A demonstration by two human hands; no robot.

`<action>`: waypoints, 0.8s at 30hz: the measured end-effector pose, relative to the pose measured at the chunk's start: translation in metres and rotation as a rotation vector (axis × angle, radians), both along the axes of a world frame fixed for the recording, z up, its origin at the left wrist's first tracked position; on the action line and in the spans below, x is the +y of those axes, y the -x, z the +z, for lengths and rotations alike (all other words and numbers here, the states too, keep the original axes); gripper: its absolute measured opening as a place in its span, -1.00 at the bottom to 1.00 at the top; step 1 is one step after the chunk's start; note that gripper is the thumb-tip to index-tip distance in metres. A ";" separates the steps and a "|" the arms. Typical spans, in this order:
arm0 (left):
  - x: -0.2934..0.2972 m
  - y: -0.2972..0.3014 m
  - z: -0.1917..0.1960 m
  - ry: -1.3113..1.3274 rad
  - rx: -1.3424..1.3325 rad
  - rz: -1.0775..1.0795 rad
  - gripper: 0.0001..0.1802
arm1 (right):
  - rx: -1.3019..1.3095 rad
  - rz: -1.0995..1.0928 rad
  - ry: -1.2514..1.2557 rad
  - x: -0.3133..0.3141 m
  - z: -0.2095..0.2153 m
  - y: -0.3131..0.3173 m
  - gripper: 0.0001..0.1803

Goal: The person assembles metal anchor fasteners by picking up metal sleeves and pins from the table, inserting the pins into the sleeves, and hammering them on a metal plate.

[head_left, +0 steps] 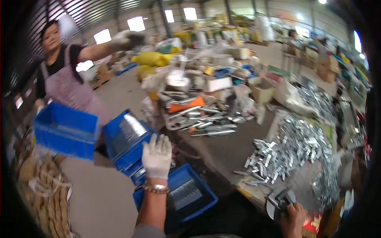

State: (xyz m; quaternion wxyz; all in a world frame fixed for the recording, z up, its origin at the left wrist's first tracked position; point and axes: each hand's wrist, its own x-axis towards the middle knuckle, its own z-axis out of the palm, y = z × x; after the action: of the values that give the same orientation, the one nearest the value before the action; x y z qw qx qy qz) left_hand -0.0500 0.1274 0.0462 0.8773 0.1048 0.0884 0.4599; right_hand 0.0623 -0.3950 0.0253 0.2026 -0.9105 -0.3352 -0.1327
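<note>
My left hand wears a white glove and a metal bracelet. Its fingers lie spread on the rim of a tilted blue bin that holds rows of shiny metal pieces. Just below it stands a second blue bin, also with a row of metal pieces. My bare right hand is at the lower right, closed around a round grey and black object at the table's edge. A big heap of small silver metal parts lies on the table beside it.
A co-worker in a striped apron stands at the left, holding an empty blue bin, the other gloved hand raised. The dark table carries clutter, boxes and tools further back. Woven sacks lie on the floor at the lower left.
</note>
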 end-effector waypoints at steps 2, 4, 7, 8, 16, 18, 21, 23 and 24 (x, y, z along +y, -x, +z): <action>-0.013 -0.010 -0.002 0.125 0.031 -0.084 -0.31 | 0.040 -0.056 0.005 0.008 -0.002 0.001 -0.74; -0.030 -0.030 -0.010 0.106 0.093 -0.136 -0.24 | 0.065 -0.060 0.039 0.017 0.008 -0.002 -0.75; -0.058 -0.076 -0.026 -0.014 0.145 -0.223 -0.19 | 0.052 -0.062 0.030 0.017 0.012 -0.002 -0.75; -0.068 -0.089 -0.032 -0.133 0.170 -0.235 -0.18 | 0.049 -0.034 0.006 0.015 0.014 -0.002 -0.75; -0.114 -0.119 -0.045 -0.347 0.309 -0.365 -0.24 | 0.061 -0.036 0.013 0.011 0.010 0.005 -0.73; -0.132 -0.122 -0.037 -0.384 0.357 -0.377 -0.35 | 0.031 -0.013 -0.019 0.011 0.008 0.004 -0.75; -0.160 -0.130 -0.020 -0.835 0.589 -0.438 -0.59 | 0.024 -0.007 -0.048 0.011 0.008 0.003 -0.76; -0.177 -0.137 0.001 -1.044 0.654 -0.522 -0.65 | 0.032 -0.020 -0.045 0.007 0.007 0.001 -0.76; -0.184 -0.140 0.008 -1.242 0.720 -0.589 -0.70 | 0.042 -0.014 -0.033 0.006 0.007 0.002 -0.75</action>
State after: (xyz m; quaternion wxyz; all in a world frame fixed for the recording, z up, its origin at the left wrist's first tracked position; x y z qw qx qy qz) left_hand 0.0904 -0.0562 0.0538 0.6611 0.7395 0.0626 0.1104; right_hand 0.0603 -0.3885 0.0328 0.2238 -0.9119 -0.3223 -0.1206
